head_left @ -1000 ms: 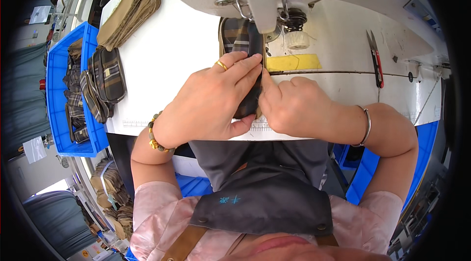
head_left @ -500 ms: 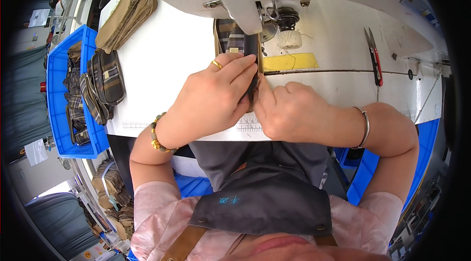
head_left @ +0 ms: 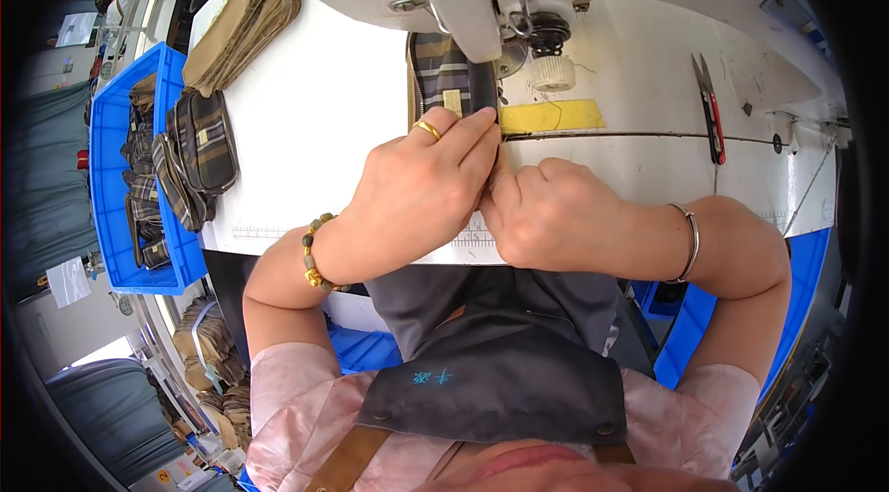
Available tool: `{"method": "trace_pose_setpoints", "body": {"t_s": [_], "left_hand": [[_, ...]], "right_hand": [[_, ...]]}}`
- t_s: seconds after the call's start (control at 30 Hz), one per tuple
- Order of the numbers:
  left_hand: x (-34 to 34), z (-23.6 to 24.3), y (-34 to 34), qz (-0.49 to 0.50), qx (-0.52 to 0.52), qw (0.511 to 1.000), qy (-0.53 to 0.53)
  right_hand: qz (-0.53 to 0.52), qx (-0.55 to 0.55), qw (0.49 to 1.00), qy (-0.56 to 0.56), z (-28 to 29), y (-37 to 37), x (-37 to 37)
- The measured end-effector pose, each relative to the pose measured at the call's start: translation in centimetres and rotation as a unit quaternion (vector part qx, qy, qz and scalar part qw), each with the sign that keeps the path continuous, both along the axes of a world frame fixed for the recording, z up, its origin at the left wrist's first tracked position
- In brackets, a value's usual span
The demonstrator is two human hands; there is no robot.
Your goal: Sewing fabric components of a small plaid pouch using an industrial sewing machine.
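Note:
A plaid fabric pouch [head_left: 435, 66] with a zip, a dark band and a small pale tab lies under the white sewing machine's head [head_left: 468, 1]. My left hand [head_left: 417, 186] covers its near part, fingers together, pressing and gripping it; a ring is on one finger. Against it on the right, my right hand [head_left: 551, 214] has its fingers curled onto the pouch's near edge, fingertips partly hidden. A yellow strip [head_left: 546, 115] and a ribbed white knob [head_left: 554, 73] sit right of the pouch.
Red-handled thread snips [head_left: 711, 122] lie on the right of the white table [head_left: 306, 149]. At left are stacked tan pieces [head_left: 236, 29], finished-looking plaid pouches [head_left: 204, 145] and a blue bin [head_left: 130, 279] of more pouches. Blue containers [head_left: 782, 325] show below the table's right side.
My left hand has shifted slightly right and now covers more of the pouch's near part. The pale tab has come into sight above its fingers. My right fingers have curled in beside it.

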State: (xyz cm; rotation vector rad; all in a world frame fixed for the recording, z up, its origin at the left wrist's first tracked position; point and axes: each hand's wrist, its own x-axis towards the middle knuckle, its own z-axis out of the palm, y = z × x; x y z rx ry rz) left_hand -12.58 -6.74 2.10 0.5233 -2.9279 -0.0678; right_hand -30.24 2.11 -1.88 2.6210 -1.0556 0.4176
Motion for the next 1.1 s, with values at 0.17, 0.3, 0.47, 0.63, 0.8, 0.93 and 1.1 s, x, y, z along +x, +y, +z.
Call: {"method": "trace_pose_setpoints", "body": {"t_s": [0.17,0.3,0.47,0.63,0.8,0.93,1.1], "left_hand": [[0.2,0.2,0.3,0.013,0.002,0.999,-0.030],[0.2,0.1,0.3,0.008,-0.010,0.999,-0.030],[0.2,0.3,0.2,0.007,-0.003,1.000,-0.030],[0.1,0.0,0.0,0.012,0.003,1.000,-0.015],[-0.6,-0.8,-1.0,0.021,-0.007,0.999,0.024],[-1.2,-1.6,-2.5,0.019,-0.027,0.997,0.067],[-1.8,-2.3,-3.7,0.029,-0.043,0.994,0.091]], "right_hand": [[0.000,-0.008,1.000,-0.006,-0.1,-0.1,0.0],[-0.002,-0.012,1.000,0.004,0.0,-0.1,0.0],[-0.003,-0.010,1.000,-0.008,-0.2,-0.2,0.1],[-0.007,-0.024,0.998,-0.051,-0.4,-0.3,0.3],[-0.020,-0.053,0.997,-0.053,-1.1,-1.4,-0.1],[-0.046,-0.071,0.994,-0.067,-1.2,-2.6,-0.6],[-0.054,-0.047,0.994,-0.081,-1.3,-3.8,-1.1]]}}
